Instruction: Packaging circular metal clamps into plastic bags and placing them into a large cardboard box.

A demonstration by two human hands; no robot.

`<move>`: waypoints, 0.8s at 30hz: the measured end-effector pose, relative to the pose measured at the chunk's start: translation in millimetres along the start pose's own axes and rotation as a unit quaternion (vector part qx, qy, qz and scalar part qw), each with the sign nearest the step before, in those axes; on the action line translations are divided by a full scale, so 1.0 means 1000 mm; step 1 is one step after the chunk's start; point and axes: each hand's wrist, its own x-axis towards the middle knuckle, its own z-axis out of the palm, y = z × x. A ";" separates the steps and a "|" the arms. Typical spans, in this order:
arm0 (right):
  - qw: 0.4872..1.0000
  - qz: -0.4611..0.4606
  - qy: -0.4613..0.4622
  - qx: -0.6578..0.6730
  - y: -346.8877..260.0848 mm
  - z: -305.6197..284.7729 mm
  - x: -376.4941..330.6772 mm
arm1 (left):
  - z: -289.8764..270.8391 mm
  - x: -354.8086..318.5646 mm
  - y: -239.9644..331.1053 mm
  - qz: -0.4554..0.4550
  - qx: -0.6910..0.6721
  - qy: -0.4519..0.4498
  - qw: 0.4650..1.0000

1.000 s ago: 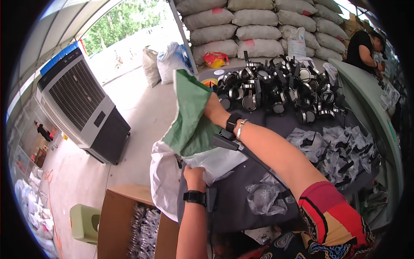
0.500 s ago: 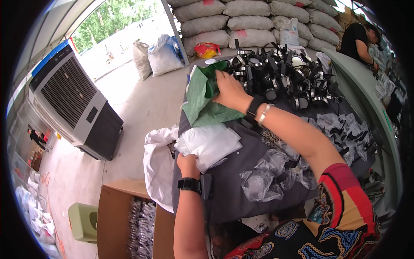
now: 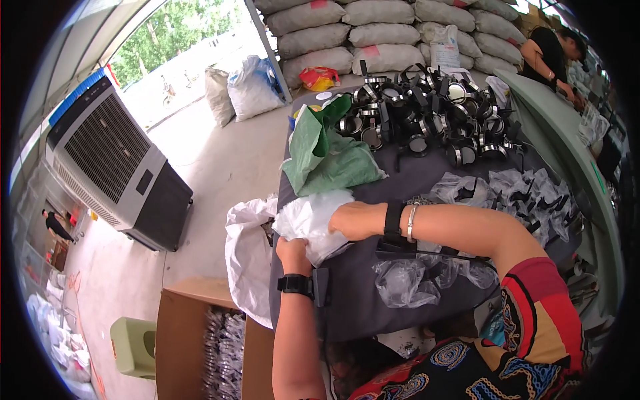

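A stack of thin, clear-white plastic bags [image 3: 313, 210] lies at the left edge of the dark-clothed table. My left hand [image 3: 293, 255] is closed on the stack's near corner, thumb on top. My right hand [image 3: 360, 221] grips the bags from the right, its fingers bent into the film and partly hidden. Just beyond them lies a crumpled green woven sack [image 3: 333, 170]. A heap of round black-and-silver pieces with black arms [image 3: 427, 120] covers the far part of the table. Similar pieces in clear bags [image 3: 527, 200] lie to the right, with more bagged ones [image 3: 403, 283] nearer me.
An open cardboard box [image 3: 190, 340] holding many bagged pieces stands at lower left, beside a green plastic stool [image 3: 133, 347]. A white sack [image 3: 247, 267] hangs by the table's left edge. Farther left is an air cooler [image 3: 120, 160]. Stacked sacks [image 3: 380, 37] line the back; another person [image 3: 550, 57] works at right.
My right hand has left the green sack and come down toward me onto the plastic bags. The green sack has sagged open a little. My left hand stays on the bags' near corner.
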 end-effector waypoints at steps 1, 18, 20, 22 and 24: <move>0.999 0.035 -0.006 -0.020 0.000 -0.003 0.006 | 0.001 0.001 0.000 0.001 0.001 0.001 1.000; 0.998 0.007 0.043 0.048 0.024 0.008 0.067 | -0.003 -0.001 -0.007 0.009 -0.032 -0.016 0.999; 0.997 -0.005 0.036 0.072 0.024 0.006 0.069 | 0.000 -0.001 -0.005 0.010 -0.038 -0.015 0.999; 0.994 0.015 0.030 0.107 0.029 0.004 0.069 | 0.004 -0.004 0.000 0.008 -0.040 -0.020 0.999; 0.994 0.023 0.046 0.095 0.022 0.007 0.070 | 0.005 -0.008 0.005 0.000 -0.050 -0.009 0.999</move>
